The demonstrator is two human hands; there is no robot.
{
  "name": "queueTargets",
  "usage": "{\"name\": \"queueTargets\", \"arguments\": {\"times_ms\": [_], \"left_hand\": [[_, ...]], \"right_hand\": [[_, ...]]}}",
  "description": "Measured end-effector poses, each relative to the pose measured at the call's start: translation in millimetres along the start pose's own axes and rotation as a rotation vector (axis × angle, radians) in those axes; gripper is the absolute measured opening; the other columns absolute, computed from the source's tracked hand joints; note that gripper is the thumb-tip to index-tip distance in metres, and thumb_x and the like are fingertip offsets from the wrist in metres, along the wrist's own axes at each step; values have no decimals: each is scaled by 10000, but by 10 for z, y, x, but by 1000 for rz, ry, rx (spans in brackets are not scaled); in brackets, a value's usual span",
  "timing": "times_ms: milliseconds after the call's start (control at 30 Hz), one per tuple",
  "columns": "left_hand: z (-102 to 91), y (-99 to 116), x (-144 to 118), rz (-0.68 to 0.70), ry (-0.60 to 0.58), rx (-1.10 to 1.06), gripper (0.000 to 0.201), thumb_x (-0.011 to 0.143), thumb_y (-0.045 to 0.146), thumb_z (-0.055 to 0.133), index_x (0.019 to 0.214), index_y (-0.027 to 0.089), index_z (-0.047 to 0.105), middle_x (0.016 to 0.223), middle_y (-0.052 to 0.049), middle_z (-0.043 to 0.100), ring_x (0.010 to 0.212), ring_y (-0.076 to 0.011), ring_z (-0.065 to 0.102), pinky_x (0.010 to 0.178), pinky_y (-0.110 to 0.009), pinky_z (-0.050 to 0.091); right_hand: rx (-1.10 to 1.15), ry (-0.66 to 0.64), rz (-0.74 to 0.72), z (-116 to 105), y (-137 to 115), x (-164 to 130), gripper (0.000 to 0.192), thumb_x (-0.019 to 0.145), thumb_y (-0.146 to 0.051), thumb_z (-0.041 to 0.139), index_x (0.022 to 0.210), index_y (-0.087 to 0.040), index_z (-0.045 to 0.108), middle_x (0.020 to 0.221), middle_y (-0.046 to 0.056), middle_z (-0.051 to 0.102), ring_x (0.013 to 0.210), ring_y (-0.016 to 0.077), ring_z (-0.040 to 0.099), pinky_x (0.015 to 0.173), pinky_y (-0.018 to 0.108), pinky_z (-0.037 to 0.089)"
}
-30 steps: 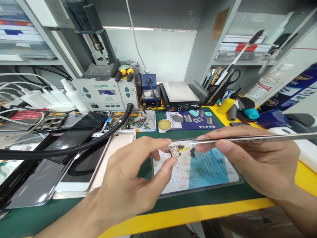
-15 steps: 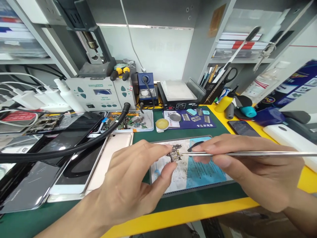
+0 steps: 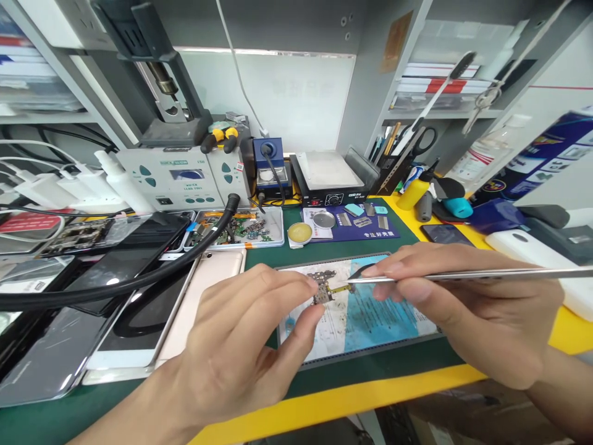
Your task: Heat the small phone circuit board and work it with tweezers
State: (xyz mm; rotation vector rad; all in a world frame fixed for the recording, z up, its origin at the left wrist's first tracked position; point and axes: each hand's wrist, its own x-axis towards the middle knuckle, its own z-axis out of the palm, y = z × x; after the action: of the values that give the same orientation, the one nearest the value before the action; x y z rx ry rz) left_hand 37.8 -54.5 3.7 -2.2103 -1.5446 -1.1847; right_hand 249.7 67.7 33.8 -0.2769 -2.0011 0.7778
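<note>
A small phone circuit board (image 3: pixel 323 292) is pinched at its left side between the thumb and fingers of my left hand (image 3: pixel 245 327). From its right edge a narrow yellow flex strip (image 3: pixel 340 288) sticks out. My right hand (image 3: pixel 482 309) grips metal tweezers (image 3: pixel 463 275) lying almost level, their tips just above the strip. Whether the tips touch it, I cannot tell. A dark, curved piece (image 3: pixel 364 270) shows by the right fingertips; its kind is unclear. Below both hands lies a white and blue work pad (image 3: pixel 389 321) with a grey rim.
Several phones (image 3: pixel 134 321) lie at the left, crossed by a thick black hose (image 3: pixel 139 300). Behind are a parts tray (image 3: pixel 278 232), a yellow paste tin (image 3: pixel 300 233), a grey soldering station (image 3: pixel 185 176) and a hot plate (image 3: pixel 330 170). A dark phone (image 3: pixel 445 234) lies at the right.
The tweezer tips have moved up and slightly right, off the board's edge. The yellow strip now shows stretching out to the right. My left hand keeps its pinch; the whole view has shifted a little.
</note>
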Motion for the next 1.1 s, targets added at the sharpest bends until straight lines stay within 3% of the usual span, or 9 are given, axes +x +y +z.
{"name": "queueTargets", "arguments": {"times_ms": [133,367,633,700,800,900,1000,1100], "left_hand": [[6,4,63,73,121,-11,151,810,86,767,929,122,681,911,-54,778,798,-109,717,730,-207,560],[4,-7,71,84,127,-12,136,791,58,772,900,93,698,889,-57,772,798,-93,707,753,-193,562],[0,5,67,27,88,-53,129,828,86,740,936,123,679,913,-44,773,818,-98,713,751,-193,556],[-16,0,66,-91,53,-132,115,862,107,714,961,158,680,924,-20,775,807,-87,716,715,-166,553],[-42,-37,71,-423,-31,-379,33,937,220,675,951,235,701,812,46,757,688,-65,692,591,-135,521],[-58,-88,87,-709,-92,-657,158,954,371,668,873,247,725,669,45,713,631,-92,663,614,-177,529],[-60,-121,97,-860,-108,-844,228,937,430,684,855,222,732,639,9,709,660,-123,656,713,-236,532],[-59,-137,107,-919,-108,-956,235,923,434,703,864,208,731,630,-6,709,675,-132,656,772,-258,520]], "right_hand": [[25,8,-7,-6,2,-10,343,807,19,653,999,-223,801,884,-5,801,803,154,768,751,252,650],[29,-31,-11,-17,-1,-35,370,799,33,645,1017,-223,801,912,-6,802,854,138,764,823,216,633],[81,21,102,-13,24,-21,275,831,-30,685,943,-246,812,841,4,785,730,165,752,640,282,632],[103,50,147,-16,38,-19,243,863,-67,693,935,-263,819,834,3,779,669,150,735,571,265,600],[181,99,249,-31,79,-23,190,914,-150,710,947,-293,830,860,17,776,629,155,717,496,274,544],[239,100,324,-49,126,-31,150,929,-211,727,970,-311,830,822,32,770,645,188,713,494,299,521],[245,101,355,-58,147,-32,126,929,-237,733,960,-310,831,811,40,769,648,201,710,496,307,514],[241,121,370,-67,148,-24,104,920,-250,745,939,-295,837,801,49,765,646,205,705,483,305,503]]}}
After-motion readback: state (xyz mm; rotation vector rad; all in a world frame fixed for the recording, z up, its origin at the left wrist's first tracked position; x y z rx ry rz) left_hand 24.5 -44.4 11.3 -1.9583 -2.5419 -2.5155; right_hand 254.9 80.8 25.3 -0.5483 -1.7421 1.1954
